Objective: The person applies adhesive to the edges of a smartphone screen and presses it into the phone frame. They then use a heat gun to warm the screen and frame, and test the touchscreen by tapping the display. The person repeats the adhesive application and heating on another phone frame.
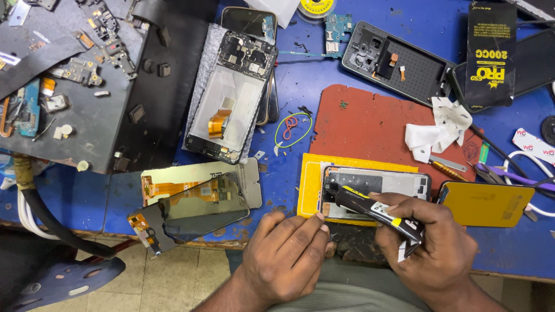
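Observation:
My right hand [433,242] grips a black glue tube [376,211] with yellow marks, its nozzle pointing left onto an open phone frame [381,184]. That frame lies on a yellow pad [309,185] at the table's front edge. My left hand [286,254] rests beside it, fingertips touching the frame's lower left corner, holding nothing. A loose phone screen [191,211] with an orange flex cable lies to the left, overhanging the table edge.
A red mat [370,124] with crumpled white tissue [439,130] lies behind the frame. A yellow phone back [485,203] is at right. Another opened phone [228,98], a black back cover [399,60], a black bottle [490,52] and a dark mat [87,86] with small parts fill the blue table [289,75].

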`<action>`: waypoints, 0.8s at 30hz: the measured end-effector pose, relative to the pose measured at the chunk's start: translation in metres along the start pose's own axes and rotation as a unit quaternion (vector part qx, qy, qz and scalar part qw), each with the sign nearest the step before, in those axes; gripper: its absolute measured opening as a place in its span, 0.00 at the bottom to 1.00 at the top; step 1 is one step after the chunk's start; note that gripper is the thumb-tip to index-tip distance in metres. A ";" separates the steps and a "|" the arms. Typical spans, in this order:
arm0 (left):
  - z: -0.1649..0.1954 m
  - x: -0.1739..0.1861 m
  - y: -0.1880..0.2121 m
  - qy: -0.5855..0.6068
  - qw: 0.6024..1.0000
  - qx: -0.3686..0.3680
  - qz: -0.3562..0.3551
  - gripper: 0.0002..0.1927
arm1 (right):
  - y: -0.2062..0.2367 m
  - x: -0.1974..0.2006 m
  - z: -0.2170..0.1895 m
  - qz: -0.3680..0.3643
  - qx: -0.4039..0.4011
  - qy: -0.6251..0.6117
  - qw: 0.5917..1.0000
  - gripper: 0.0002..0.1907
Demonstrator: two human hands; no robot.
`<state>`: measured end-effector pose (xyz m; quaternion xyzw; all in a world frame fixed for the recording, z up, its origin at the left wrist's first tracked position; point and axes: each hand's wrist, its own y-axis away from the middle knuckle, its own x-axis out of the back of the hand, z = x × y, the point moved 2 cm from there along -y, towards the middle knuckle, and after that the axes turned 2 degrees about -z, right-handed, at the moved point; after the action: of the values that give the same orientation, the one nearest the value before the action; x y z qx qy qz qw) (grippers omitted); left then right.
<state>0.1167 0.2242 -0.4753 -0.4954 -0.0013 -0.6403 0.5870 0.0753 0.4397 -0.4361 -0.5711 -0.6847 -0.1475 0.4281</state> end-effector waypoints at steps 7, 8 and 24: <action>0.000 -0.001 0.000 -0.002 1.000 -0.001 0.006 0.10 | 0.004 0.002 0.003 0.001 -0.005 0.003 1.000 0.18; 0.000 0.000 0.000 -0.002 1.000 -0.002 0.006 0.11 | 0.004 0.002 0.003 0.000 -0.002 0.004 1.000 0.18; 0.001 0.001 0.000 -0.002 1.000 0.000 0.013 0.10 | 0.009 -0.001 0.002 -0.004 -0.008 -0.034 0.999 0.18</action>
<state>0.1172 0.2246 -0.4740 -0.4968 0.0042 -0.6317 0.5951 0.0826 0.4429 -0.4401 -0.5765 -0.6996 -0.1352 0.3999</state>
